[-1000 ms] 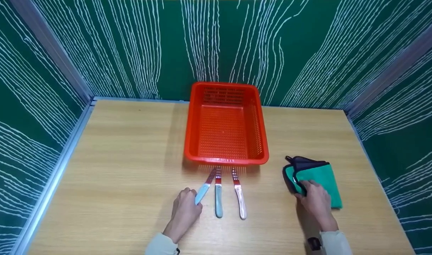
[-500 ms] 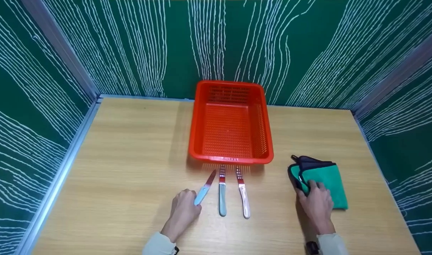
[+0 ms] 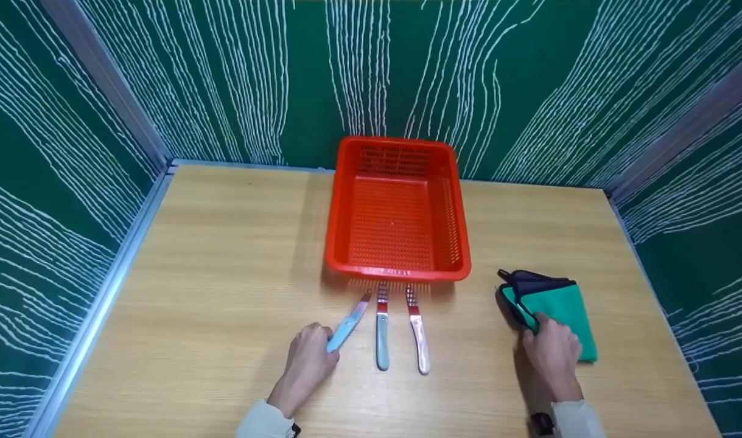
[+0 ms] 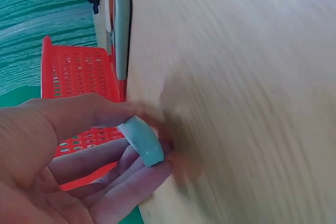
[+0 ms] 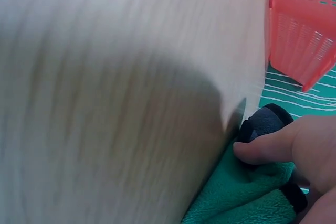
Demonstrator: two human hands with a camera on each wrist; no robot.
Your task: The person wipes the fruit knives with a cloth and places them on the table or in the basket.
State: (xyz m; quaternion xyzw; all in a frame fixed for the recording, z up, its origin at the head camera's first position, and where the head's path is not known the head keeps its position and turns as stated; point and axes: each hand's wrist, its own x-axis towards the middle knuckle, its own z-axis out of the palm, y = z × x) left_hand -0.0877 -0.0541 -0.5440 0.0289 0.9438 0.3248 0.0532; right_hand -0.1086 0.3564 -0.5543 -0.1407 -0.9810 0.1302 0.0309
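Observation:
In the head view my left hand [image 3: 308, 359] holds a knife [image 3: 347, 325] by its light-blue handle, blade pointing toward the basket. The left wrist view shows the handle's end [image 4: 143, 141] pinched between thumb and fingers. Two more knives lie side by side to its right: one with a grey-green handle [image 3: 381, 340] and one with a pale pink handle [image 3: 419, 344]. On the right, my right hand [image 3: 553, 353] grips the dark-edged fold of a green cloth [image 3: 562, 307]. Its thumb [image 5: 262, 148] presses on the cloth, and the other fingers are mostly hidden. A pointed grey shape [image 5: 237, 118] pokes out beside the cloth.
A red plastic basket [image 3: 398, 272] with perforated walls stands at the back middle of the wooden table [image 3: 237, 255], just beyond the blade tips. Green panels [image 3: 310, 79] with white wavy lines and metal posts enclose the table at the back and sides.
The blue-handled knife's blade has swung away from the grey-green one, and the left hand has drawn slightly back leftward. The right hand has shifted slightly right on the cloth. The head view has shifted a little.

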